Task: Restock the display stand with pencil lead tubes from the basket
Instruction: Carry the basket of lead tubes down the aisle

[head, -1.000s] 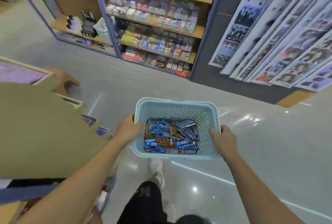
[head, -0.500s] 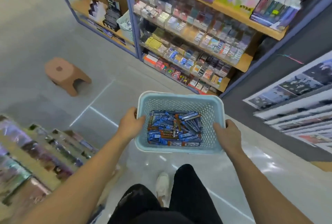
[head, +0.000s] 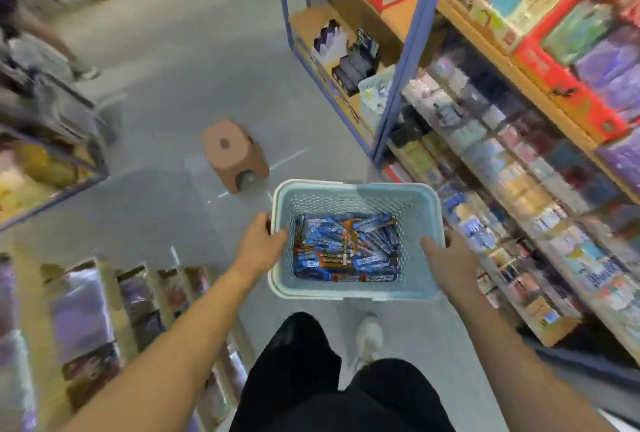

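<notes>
A pale blue plastic basket (head: 353, 194) is carried in front of me above the shop floor. Inside lie several blue and orange pencil lead tubes (head: 346, 248) in a loose pile. My left hand (head: 261, 246) grips the basket's left rim, thumb over the edge. My right hand (head: 448, 263) grips the right rim the same way. To the right stands a tall shelf unit (head: 519, 161) with tiers of small stationery packs, blurred by motion. Which part is the display stand for the tubes I cannot tell.
A brown low stool (head: 233, 159) stands on the grey floor ahead, left of the basket. Low racks of packaged goods (head: 90, 314) run along my left. Another person's legs (head: 52, 47) show far left. My dark trousers and white shoe (head: 369, 338) are below the basket.
The view has swung left along the aisle: the shelf unit now runs close along my right and the stool lies ahead. Both hands keep hold of the basket.
</notes>
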